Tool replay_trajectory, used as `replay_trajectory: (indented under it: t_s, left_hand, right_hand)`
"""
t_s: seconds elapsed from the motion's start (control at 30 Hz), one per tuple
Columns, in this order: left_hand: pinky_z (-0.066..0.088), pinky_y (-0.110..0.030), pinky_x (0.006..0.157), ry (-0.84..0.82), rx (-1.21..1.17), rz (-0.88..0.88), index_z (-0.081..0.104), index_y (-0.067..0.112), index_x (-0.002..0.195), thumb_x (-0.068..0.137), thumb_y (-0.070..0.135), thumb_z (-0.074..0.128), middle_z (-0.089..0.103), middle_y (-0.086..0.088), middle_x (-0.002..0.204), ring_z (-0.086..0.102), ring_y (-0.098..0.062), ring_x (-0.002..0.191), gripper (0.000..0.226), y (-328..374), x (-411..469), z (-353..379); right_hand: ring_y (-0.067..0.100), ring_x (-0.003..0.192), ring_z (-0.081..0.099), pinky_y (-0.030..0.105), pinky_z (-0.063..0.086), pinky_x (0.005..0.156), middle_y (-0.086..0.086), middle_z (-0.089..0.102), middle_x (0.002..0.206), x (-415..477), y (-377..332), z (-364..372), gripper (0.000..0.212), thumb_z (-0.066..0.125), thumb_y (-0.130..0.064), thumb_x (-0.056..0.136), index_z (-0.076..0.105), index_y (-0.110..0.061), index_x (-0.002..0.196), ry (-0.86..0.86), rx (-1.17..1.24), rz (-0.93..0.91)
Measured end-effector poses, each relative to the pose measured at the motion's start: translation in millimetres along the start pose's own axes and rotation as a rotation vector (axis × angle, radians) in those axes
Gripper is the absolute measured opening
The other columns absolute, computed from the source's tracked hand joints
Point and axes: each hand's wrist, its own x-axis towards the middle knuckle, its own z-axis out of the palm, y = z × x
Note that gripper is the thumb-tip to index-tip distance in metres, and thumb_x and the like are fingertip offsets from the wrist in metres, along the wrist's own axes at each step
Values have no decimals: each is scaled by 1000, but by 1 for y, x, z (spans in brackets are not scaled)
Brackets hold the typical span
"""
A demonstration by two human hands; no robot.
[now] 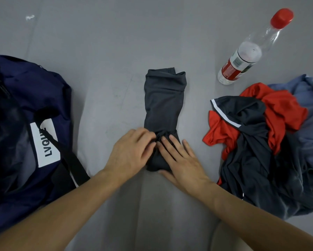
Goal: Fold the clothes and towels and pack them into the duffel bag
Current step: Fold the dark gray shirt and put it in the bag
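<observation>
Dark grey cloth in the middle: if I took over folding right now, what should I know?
Left hand: fingers curl onto the bunched near end of the dark grey garment.
Right hand: flat on that same end, fingers straight.
The garment lies as a narrow strip on the grey surface, between the navy duffel bag on the left and the pile of clothes on the right.
Done: garment folded narrow.
Left: finish it, pack it, then fold and pack the pile.
</observation>
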Motion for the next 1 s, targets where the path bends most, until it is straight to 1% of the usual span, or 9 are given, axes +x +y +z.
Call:
replay_trajectory:
  t_s: [0.1, 0.17, 0.27, 0.4, 0.63, 0.77, 0.87, 0.93, 1.0]
  left_hand:
    - [47, -39, 102, -44, 75, 355, 58, 15, 138, 101, 21, 52, 58, -2, 138, 55, -23, 123, 38, -9, -16, 10]
    - [28, -41, 121, -209, 145, 366, 35, 17, 156, 106, 40, 43, 34, -3, 161, 30, -22, 149, 56, -20, -25, 16]
    - [15, -46, 125, -377, 228, 311, 8, 20, 162, 101, 62, 37, 6, 0, 169, 3, -20, 156, 79, -35, -26, 19]
    - [23, -45, 123, -339, 178, 261, 15, 19, 161, 97, 50, 54, 13, 1, 168, 10, -19, 155, 81, -33, -25, 23]
    - [51, -42, 101, -105, -9, 115, 59, 16, 138, 80, 22, 74, 64, -2, 136, 59, -24, 126, 60, -10, -10, 15]
    - [52, -28, 71, -137, -150, -114, 47, 34, 131, 85, 36, 56, 70, 6, 97, 65, -14, 83, 47, 2, -2, 4]
    - [39, -13, 58, -209, -291, -276, 39, 42, 124, 91, 52, 54, 63, 16, 80, 57, -2, 63, 37, 0, -4, 5]
    - [39, -11, 58, -197, -349, -338, 40, 43, 122, 93, 52, 55, 63, 18, 78, 58, 1, 65, 35, -3, -6, 6]
    - [41, -12, 59, -149, -363, -350, 42, 41, 122, 94, 50, 56, 62, 17, 76, 60, 1, 68, 33, -2, -4, 9]
  right_hand:
    - [23, 153, 13, 52, 25, 120, 1, 22, 164, 6, 9, 0, 82, 56, -57, 93, 25, -18, 157, 4, 7, -17]
    - [22, 154, 10, 49, 22, 121, 0, 19, 165, 7, 13, -1, 80, 52, -58, 94, 24, -18, 158, -6, 10, -24]
    - [19, 154, 3, 46, 15, 124, -3, 11, 167, 7, 16, -1, 82, 45, -61, 96, 14, -20, 160, -10, 24, -21]
    - [19, 154, 9, 42, 18, 124, -1, 16, 166, 6, 20, -1, 78, 50, -54, 97, 20, -18, 159, 49, 95, -15]
    - [20, 145, 36, 40, 36, 116, -2, 46, 152, 10, 19, -10, 65, 73, -25, 86, 50, -15, 146, 184, 287, 43]
    - [19, 119, 58, 28, 48, 98, 2, 63, 127, 15, 18, -29, 49, 64, -36, 90, 54, -29, 137, 133, 520, 231]
    - [27, 95, 63, 36, 52, 82, 8, 65, 103, 22, 17, -35, 45, 48, -56, 92, 43, -34, 131, 48, 526, 318]
    - [27, 97, 62, 41, 53, 82, 10, 65, 106, 24, 13, -36, 52, 45, -57, 95, 39, -31, 140, 97, 470, 306]
    - [26, 116, 55, 41, 50, 96, 10, 56, 131, 25, 13, -33, 60, 49, -48, 99, 34, -25, 151, 242, 282, 172]
